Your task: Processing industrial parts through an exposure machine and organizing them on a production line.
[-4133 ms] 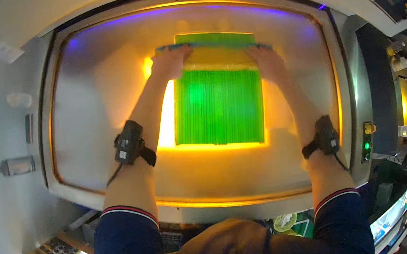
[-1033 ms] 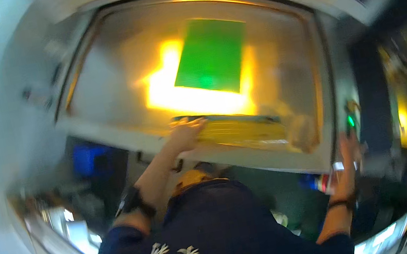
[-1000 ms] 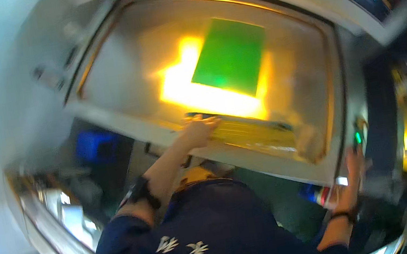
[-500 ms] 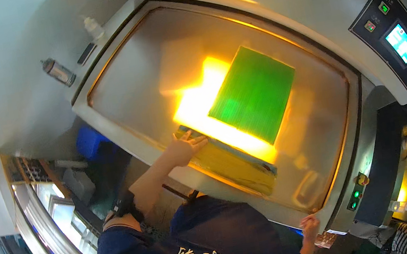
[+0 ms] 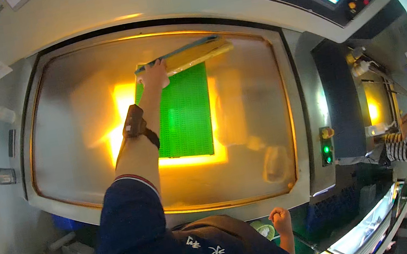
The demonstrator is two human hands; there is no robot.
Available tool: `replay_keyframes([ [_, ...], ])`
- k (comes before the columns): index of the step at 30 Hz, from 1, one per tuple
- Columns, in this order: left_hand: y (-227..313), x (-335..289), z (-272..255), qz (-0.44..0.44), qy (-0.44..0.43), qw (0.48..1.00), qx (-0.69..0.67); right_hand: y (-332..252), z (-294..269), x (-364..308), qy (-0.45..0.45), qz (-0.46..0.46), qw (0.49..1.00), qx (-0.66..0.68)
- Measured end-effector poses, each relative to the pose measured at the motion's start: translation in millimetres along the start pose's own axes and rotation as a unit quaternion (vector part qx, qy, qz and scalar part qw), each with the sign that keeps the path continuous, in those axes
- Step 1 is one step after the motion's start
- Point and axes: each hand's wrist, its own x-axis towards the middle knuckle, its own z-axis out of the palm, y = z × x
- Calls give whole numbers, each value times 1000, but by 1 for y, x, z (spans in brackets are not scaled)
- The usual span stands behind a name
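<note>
Our left hand (image 5: 155,74) holds the yellow strip (image 5: 196,56), shifted from the green panel's (image 5: 185,114) near side to overlap its far end; our right hand (image 5: 280,218), panel's near side, seems curled, contents unclear.

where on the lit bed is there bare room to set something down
Left: between the lit bed's left rim and the left forearm. Right: between the green patterned panel and the right rim, though a pale shape there is unclear. Crowded: upper middle, where the left hand grips the blue-edged yellow bar.
</note>
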Motion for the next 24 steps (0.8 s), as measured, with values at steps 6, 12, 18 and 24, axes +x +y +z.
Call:
replay_keyframes([
  [6, -17, -107, 29, 265, -71, 961, 23, -15, 21, -7, -1, -113, 993, -19],
  [12, -59, -328, 58, 295, -251, 921, 34, -23, 30, 8, -114, -145, 983, -6],
  [18, -76, -449, 62, 256, -156, 954, 26, -69, 55, 25, -235, -214, 936, 152],
  [24, -71, -520, 71, 74, -24, 996, 40, -97, 80, 23, -327, -243, 911, 62],
])
